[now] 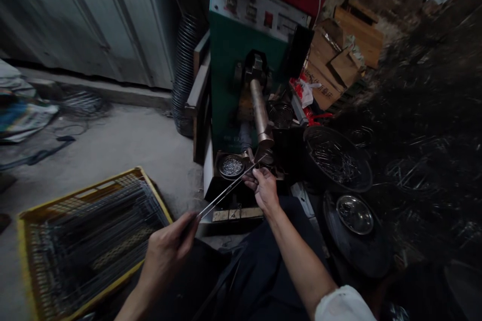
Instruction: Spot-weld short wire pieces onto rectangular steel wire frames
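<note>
My left hand (172, 236) is closed around the near end of a thin metal rod (226, 191), which looks doubled along part of its length. The rod slants up and away to the right. Close to its far end, the fingers of my right hand (264, 188) are pinched at the rod; whether they also grip a small part is too dim to tell. Just beyond those fingertips is the copper-coloured arm (259, 110) of a green machine (229, 70), with its lower electrode below. A round dish of small metal pieces (231, 166) stands left of my right hand.
A yellow crate (28, 256) with dark wire frames stands on the floor at left. To the right are a dark basin of wire pieces (335, 158) and a shiny metal bowl (354, 214). Cardboard boxes (327, 75) and a ribbed hose (184, 70) flank the machine.
</note>
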